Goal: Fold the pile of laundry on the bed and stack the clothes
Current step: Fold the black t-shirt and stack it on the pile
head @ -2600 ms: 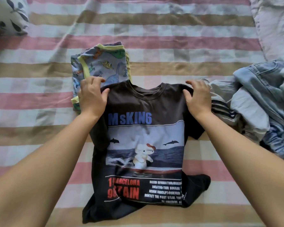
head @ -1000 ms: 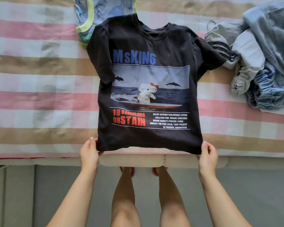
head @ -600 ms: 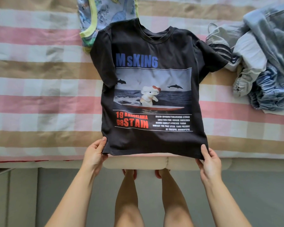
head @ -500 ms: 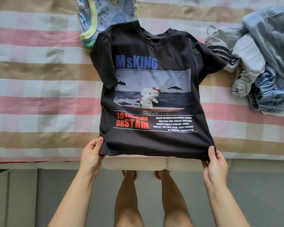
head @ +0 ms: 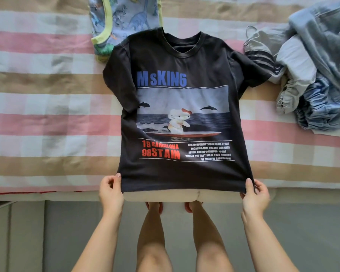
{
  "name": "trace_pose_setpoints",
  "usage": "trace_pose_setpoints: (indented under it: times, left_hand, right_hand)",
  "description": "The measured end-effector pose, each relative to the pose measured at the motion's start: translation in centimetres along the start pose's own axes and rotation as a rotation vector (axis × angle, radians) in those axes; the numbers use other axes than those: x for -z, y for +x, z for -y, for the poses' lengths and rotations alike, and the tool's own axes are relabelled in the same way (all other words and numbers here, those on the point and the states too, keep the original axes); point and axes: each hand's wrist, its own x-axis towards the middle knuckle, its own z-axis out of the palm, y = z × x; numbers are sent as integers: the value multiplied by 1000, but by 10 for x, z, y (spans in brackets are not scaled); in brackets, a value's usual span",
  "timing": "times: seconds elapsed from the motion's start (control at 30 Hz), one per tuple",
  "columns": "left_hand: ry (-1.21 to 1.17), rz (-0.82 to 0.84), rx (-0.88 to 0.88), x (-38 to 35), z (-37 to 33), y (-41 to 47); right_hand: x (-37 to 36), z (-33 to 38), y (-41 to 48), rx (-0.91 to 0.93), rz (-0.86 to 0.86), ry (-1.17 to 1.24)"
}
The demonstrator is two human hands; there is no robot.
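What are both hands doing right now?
Left hand pinches the black T-shirt at its left hem corner.
Right hand pinches its right hem corner.

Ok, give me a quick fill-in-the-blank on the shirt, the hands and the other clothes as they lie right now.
1. The left hand and right hand each pinch a ____ corner of the black T-shirt.
2. The T-shirt lies with its print facing ____.
3. The dinosaur-print garment lies partly under the T-shirt, on the person's ____ side.
4. The unfolded pile lies on the person's ____ side.

Missing words: bottom; up; left; right.
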Motion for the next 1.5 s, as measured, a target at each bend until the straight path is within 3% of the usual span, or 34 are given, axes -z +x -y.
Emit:
trace_pose_setpoints:
  times: [0.17, 0.27, 0.4, 0.53, 0.63, 0.77, 0.9, 1.07, 1.23, 1.5]
  left_hand:
    - [134, 0, -43, -4, -7, 8]
    - [158, -6, -193, -9, -29, 23]
    - [89, 34, -256, -31, -75, 56]
    - [-15, 41, -235, -53, -121, 99]
    - [-165, 69, -146, -68, -149, 130]
    - [-342, 64, -56, -83, -178, 167]
    - [-513, 20, -34, -85, -194, 186]
    - [-316, -219, -427, -57, -219, 182]
    - [-160, -323, -693, -38, -242, 203]
    - [100, -219, -470, -52, -218, 246]
  right_hand:
    - [0, 7, 9, 64, 23, -218]
    - [-15, 32, -1, 365, 19, -431]
    - [-82, 87, -28, 757, 275, -463]
    - [-174, 132, -49, 866, 590, -484]
    - [-230, 150, -53, 933, 684, -559]
    - [-280, 166, -51, 987, 676, -580]
    - [-327, 187, -44, 1034, 499, -660]
    - [-371, 219, -37, 1017, 424, -813]
    - [-381, 240, -29, 1032, 357, -678]
    - [-404, 230, -28, 981, 357, -791]
